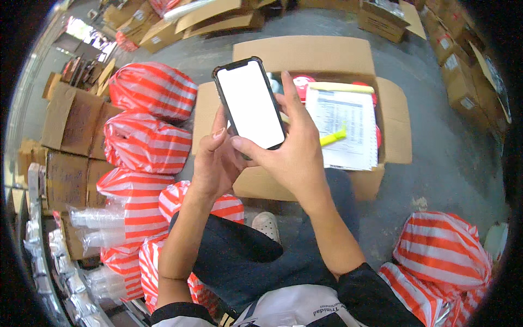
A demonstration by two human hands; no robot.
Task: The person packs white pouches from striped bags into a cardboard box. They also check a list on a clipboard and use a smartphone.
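A smartphone [251, 103] in a dark case is held up in front of me, its screen glowing blank white. My left hand [211, 166] supports it from the lower left, fingers partly hidden behind it. Along the right and lower edge, my right hand [299, 141] grips it, thumb near the bottom and index finger pointing up past the side. Just beyond my right hand, a stack of printed sheets [351, 122] lies over an open cardboard box [395, 122]. A yellow-green highlighter [333, 137] rests on the sheets. Red round things [303, 84] show inside the box.
Red-and-white striped bags [152, 90] are piled along my left, beside stacked cartons [71, 120]. More striped bags [441, 250] sit at the lower right. Cartons [460, 82] line the far right, and flattened cardboard [218, 19] lies at the back on the grey floor [436, 163].
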